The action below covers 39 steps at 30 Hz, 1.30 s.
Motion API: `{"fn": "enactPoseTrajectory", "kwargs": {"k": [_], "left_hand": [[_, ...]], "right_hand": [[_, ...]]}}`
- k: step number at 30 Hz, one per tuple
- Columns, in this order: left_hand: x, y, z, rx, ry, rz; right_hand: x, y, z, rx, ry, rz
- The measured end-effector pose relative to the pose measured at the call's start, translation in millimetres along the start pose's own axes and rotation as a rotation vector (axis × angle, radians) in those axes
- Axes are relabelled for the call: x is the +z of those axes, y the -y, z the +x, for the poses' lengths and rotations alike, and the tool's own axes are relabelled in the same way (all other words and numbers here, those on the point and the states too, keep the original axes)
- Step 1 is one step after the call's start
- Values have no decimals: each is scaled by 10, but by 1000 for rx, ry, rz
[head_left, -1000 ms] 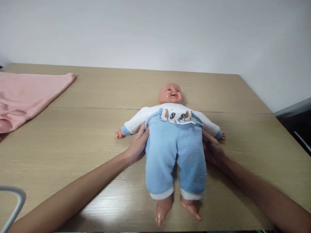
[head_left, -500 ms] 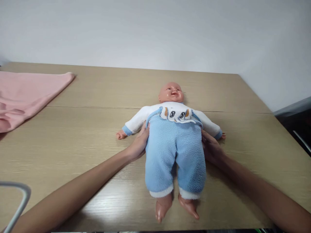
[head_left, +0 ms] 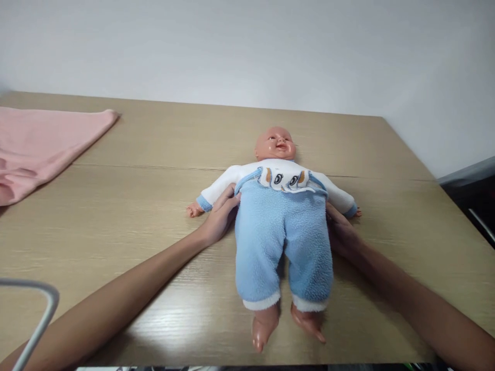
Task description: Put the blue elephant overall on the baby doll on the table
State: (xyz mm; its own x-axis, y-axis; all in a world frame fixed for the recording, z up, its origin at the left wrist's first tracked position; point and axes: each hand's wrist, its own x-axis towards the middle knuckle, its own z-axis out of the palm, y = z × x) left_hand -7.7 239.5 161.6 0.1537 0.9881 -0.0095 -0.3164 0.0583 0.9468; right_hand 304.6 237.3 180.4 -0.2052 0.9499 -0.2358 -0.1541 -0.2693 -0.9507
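Note:
A baby doll (head_left: 282, 232) in a white top and fuzzy blue overalls lies on its back on the wooden table (head_left: 135, 216). Its head points toward the wall and its bare feet toward me. My left hand (head_left: 222, 214) grips the doll's left-of-view side at the waist, fingers partly tucked under the arm. On the other side my right hand (head_left: 342, 229) presses against the waist, with most of its fingers hidden by the overalls. Both doll arms spread outward past my hands.
A pink cloth (head_left: 46, 147) lies at the table's left side. A pale cable or tube (head_left: 48, 304) curves across the lower left corner. A white wall (head_left: 240, 51) stands behind the table, and a dark object (head_left: 472, 196) is beyond the right edge.
The doll, my hands and the table have shifted slightly in the view, as the camera moved a little. Both hands keep their places at the doll's sides.

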Motion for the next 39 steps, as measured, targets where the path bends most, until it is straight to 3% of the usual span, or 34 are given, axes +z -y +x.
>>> {"fn": "enactPoseTrajectory", "kwargs": {"k": [3,9,16,24,30,36,39], "left_hand": [[-75,1,52,22,1,-63],[-115,-112,107,50,30,-86],[-104,-152,127,45,15,-69],[-186,-36,143,105,-34,73],[-154,-81,121,184,-39,207],[-128,-128,100,187,-61,269],[-133,-115,102,210,-83,244]], "right_hand": [[3,7,25,79,-40,149],[22,-23,54,-21,-35,221],[-50,-57,71,-132,-24,136],[-100,-36,70,-217,52,63],[-43,-9,84,-284,-135,26],[-62,-88,160,-498,-338,-342],[-75,-124,201,-535,-395,-469]]}}
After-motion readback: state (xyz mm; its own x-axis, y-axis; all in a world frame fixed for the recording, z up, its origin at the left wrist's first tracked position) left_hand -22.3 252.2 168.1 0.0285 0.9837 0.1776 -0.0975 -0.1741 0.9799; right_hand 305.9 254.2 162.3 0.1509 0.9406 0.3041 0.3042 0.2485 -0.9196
